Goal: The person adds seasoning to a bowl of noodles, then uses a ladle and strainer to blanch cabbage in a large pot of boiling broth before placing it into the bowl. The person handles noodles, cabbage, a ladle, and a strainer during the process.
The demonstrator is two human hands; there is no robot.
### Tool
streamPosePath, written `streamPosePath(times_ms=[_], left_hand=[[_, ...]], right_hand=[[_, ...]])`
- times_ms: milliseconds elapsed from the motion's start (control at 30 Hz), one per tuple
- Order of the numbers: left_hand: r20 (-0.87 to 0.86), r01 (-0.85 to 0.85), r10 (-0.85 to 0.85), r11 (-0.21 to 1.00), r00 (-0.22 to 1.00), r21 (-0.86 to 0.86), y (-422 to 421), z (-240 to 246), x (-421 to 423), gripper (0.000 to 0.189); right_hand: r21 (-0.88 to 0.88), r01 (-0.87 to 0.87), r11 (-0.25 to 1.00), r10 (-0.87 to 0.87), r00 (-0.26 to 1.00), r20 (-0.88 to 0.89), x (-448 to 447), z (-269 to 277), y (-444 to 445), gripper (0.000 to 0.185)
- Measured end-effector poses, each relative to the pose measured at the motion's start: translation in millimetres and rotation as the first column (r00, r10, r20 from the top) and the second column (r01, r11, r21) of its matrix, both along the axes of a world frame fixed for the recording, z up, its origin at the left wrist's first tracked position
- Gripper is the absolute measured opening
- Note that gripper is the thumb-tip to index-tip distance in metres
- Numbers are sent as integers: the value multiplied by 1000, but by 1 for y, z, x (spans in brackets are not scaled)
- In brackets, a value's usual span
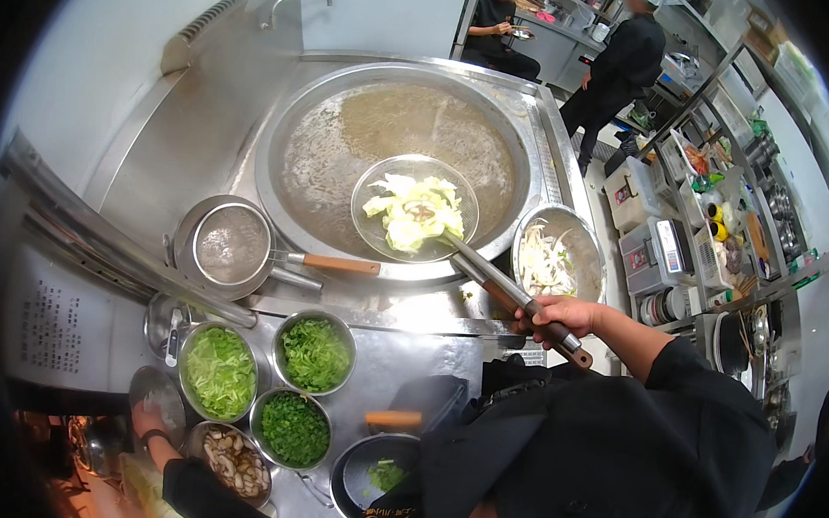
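Note:
My right hand [559, 319] is closed around two handles, of a wire-mesh skimmer [363, 228] and, it seems, a ladle [474, 251]. Pale cabbage leaves [409, 234] lie in the skimmer, above the near right part of a large round pot of cloudy liquid [401, 110]. At the lower left, my left hand [149, 417] reaches into a metal bowl [173, 405] with whitish contents; whether its fingers grip anything is hidden. Beside it stand bowls of sliced mushrooms [232, 460], shredded lettuce [220, 372], chopped green onion [295, 428] and cut greens [315, 352].
Left of the pot, a wooden-handled strainer [232, 244] rests on a metal pan [188, 275]. A bowl of pale strips [544, 259] stands at its right. A black pan [355, 460] is near my body. Two people [500, 24] [618, 66] are beyond, near a loaded shelf rack [713, 204].

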State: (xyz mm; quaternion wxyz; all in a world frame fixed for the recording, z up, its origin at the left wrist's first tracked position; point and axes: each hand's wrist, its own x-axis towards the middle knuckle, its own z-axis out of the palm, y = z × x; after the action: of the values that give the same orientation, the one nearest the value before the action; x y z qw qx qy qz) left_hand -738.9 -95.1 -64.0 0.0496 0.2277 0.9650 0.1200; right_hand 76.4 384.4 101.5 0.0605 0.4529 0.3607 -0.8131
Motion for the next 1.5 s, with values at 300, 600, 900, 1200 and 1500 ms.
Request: streamPosePath(times_ms=[300,600,900,1200,1500], left_hand=[[-141,-218,237,966,961,138,5,26,22,65],[36,-281,280,940,959,195,-19,-4,1,60],[-221,98,-399,640,890,-762,-17,12,14,39],[530,-584,246,373,811,721,13,76,100,36],[493,-512,155,384,856,768,16,106,133,42]], right_hand=[[39,-3,999,3,1000,9,-1,-1,-2,43],[40,7,999,-7,1000,1,-1,-1,-2,42],[96,-24,995,27,999,-23,0,-6,-2,53],[35,11,999,-10,999,-45,5,-8,-1,47],[112,-84,990,84,996,4,-2,-7,0,49]])
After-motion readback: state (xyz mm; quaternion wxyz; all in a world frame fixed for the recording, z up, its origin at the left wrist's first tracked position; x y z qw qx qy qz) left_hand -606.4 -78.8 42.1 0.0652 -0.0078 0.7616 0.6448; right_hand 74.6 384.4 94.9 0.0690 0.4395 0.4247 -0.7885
